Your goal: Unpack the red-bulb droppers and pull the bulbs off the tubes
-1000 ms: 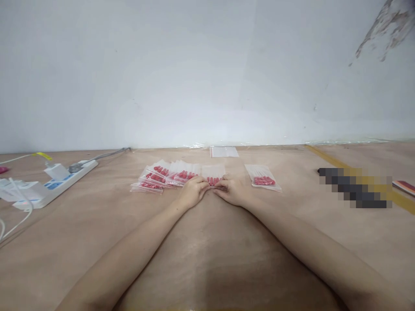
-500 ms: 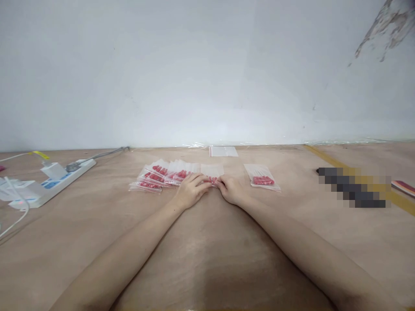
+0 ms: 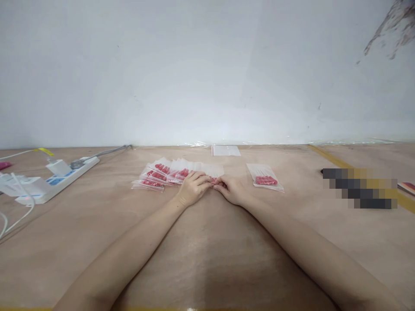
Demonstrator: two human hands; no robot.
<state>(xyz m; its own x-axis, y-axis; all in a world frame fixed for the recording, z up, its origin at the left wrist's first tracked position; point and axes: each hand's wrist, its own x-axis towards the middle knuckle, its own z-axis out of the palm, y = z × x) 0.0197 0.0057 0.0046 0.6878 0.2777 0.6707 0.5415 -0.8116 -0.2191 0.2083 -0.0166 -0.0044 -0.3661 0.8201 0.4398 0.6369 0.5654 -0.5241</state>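
Note:
A small clear zip bag (image 3: pixel 214 168) with red pieces inside lies flat at the middle of the table, its near edge under my fingers. My left hand (image 3: pixel 194 188) is closed at that edge, fingers curled over it. At the same edge my right hand (image 3: pixel 231 189) pinches with thumb and forefinger, right beside the left fingertips. Most of the red pieces are hidden behind my hands. Several similar filled bags (image 3: pixel 158 176) overlap to the left of my left hand. Another filled bag (image 3: pixel 266 179) lies apart, to the right of my right hand.
Flat white zip bags (image 3: pixel 226 150) lie near the wall. At left stands a white power strip (image 3: pixel 71 175) with plugged-in adapters and cables (image 3: pixel 32 209). A blurred-out dark object (image 3: pixel 359 190) lies at right across yellow tape (image 3: pixel 403 201).
My right hand has slid left along the bag's near edge, closer to my left hand. The left hand stays on the bag. The whole view has shifted slightly.

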